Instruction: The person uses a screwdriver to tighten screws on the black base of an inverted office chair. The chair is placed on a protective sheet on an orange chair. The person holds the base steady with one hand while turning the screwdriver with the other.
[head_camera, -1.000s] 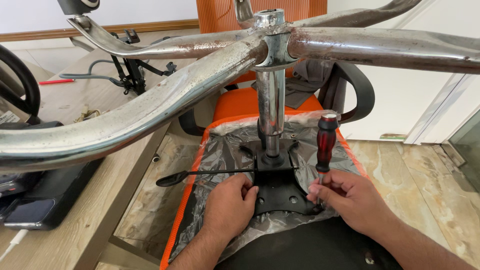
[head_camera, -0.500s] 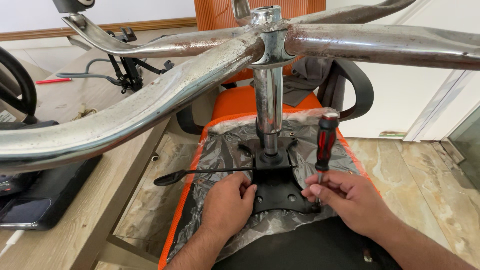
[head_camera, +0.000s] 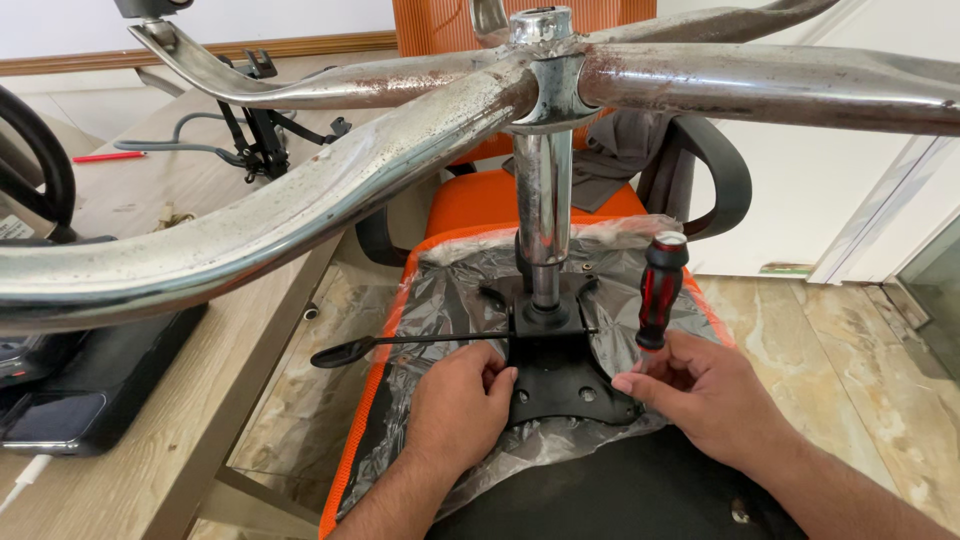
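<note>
An upturned office chair lies seat-down; its black mounting plate (head_camera: 555, 375) sits centre frame. At four o'clock from it, the right hand (head_camera: 705, 400) pinches a red-and-black screwdriver (head_camera: 660, 290) upright, low on its ribbed, likely non-slip handle. The left hand (head_camera: 460, 410), fingers curled, presses the plate's eight o'clock edge; the plate looks rigid and heavy.

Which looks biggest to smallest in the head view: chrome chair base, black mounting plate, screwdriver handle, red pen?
1. chrome chair base, though it's nearest the camera
2. black mounting plate
3. screwdriver handle
4. red pen, farthest, so unsure
</note>
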